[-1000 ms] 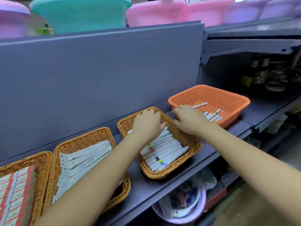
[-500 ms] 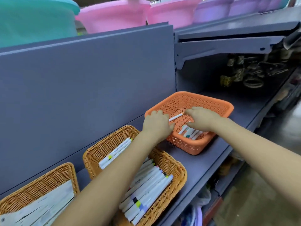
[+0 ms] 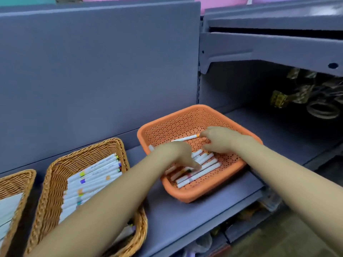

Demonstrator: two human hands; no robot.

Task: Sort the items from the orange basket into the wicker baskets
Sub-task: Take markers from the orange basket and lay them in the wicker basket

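On the grey shelf (image 3: 185, 219), the wicker basket (image 3: 55, 175) of sorted markers sits left of the orange basket (image 3: 185, 115). Inside the orange one, white markers (image 3: 202, 170) lie side by side, long axes running near-left to far-right. The left hand (image 3: 178, 154), nearer them, presses curled fingers onto the row; whether its grip pinches one I cannot tell. The right hand (image 3: 220, 139) pinches the far orange-tipped marker (image 3: 185, 138) by its right end.

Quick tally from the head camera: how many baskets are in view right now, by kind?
Orange plastic basket: 1
Wicker baskets, the nearer one and the far-left one cut off by the frame edge: 2
Total: 3
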